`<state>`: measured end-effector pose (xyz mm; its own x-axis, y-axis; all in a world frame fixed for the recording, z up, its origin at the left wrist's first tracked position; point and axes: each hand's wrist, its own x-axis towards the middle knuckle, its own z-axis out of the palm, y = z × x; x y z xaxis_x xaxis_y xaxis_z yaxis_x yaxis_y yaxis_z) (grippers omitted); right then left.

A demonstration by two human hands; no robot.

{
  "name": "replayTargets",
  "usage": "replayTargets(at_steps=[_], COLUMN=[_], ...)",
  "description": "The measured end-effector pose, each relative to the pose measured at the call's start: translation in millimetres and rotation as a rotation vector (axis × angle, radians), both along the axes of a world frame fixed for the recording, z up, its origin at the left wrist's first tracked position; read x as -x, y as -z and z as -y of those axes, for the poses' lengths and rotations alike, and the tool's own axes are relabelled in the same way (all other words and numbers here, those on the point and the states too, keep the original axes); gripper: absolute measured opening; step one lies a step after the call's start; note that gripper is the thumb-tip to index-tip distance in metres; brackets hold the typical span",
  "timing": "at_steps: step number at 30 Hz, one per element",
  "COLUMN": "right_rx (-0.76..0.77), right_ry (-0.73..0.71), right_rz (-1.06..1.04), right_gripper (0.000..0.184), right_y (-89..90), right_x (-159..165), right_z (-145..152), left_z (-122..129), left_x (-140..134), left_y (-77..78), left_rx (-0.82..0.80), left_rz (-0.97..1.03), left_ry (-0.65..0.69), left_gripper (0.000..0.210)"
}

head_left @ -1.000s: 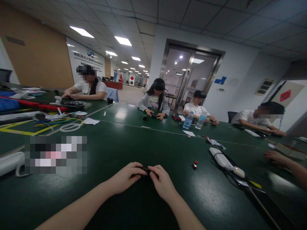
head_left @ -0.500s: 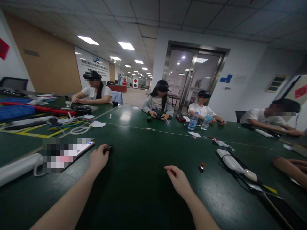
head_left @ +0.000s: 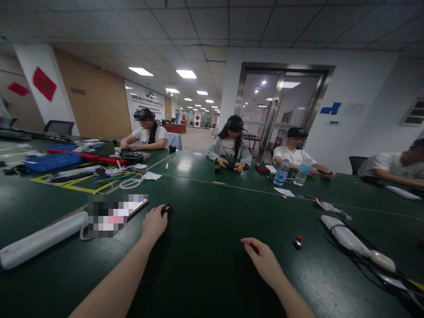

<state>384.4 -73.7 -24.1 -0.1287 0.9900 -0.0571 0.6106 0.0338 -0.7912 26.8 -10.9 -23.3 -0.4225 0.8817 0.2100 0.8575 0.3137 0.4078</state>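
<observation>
My left hand (head_left: 154,222) rests on the dark green table, its fingers closed round a small dark object (head_left: 166,209). Its kind is too small to make out. Just left of that hand lies a phone-like slab (head_left: 139,206) with a bright screen, mostly blurred out. My right hand (head_left: 263,258) is low over the table or on it, fingers stretched forward and thumb a little apart, with nothing seen in it. To its right sits a small red-and-silver item (head_left: 298,242), apart from the hand.
A long white case-like thing (head_left: 46,238) lies at left. A blue tray (head_left: 53,162), cables and a coiled white cord (head_left: 130,183) are beyond. Two water bottles (head_left: 281,172) stand far right of centre. A white power strip (head_left: 344,236) with black cords lies right. Several people sit opposite.
The view has turned to the left, so everything appears shifted right. My left hand keeps the small dark object; both hands stay in much the same places on the table.
</observation>
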Motion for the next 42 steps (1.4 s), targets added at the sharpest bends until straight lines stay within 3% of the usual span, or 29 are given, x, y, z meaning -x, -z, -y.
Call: replayTargets(at_steps=[8,42], right_rx=[0.010,0.033], right_ry=[-0.007,-0.007], right_rz=[-0.007,-0.016], right_gripper=[0.032,0.031], right_y=[2.3,-8.6], right_x=[-2,3], right_z=[-2,5], left_z=[3,6], left_x=[0,0], left_y=[-2.8,-10.7], left_rx=[-0.041,0.026], left_rz=[0.019,0.093], left_ry=[-0.113,-0.099], left_gripper=[0.042,0.039])
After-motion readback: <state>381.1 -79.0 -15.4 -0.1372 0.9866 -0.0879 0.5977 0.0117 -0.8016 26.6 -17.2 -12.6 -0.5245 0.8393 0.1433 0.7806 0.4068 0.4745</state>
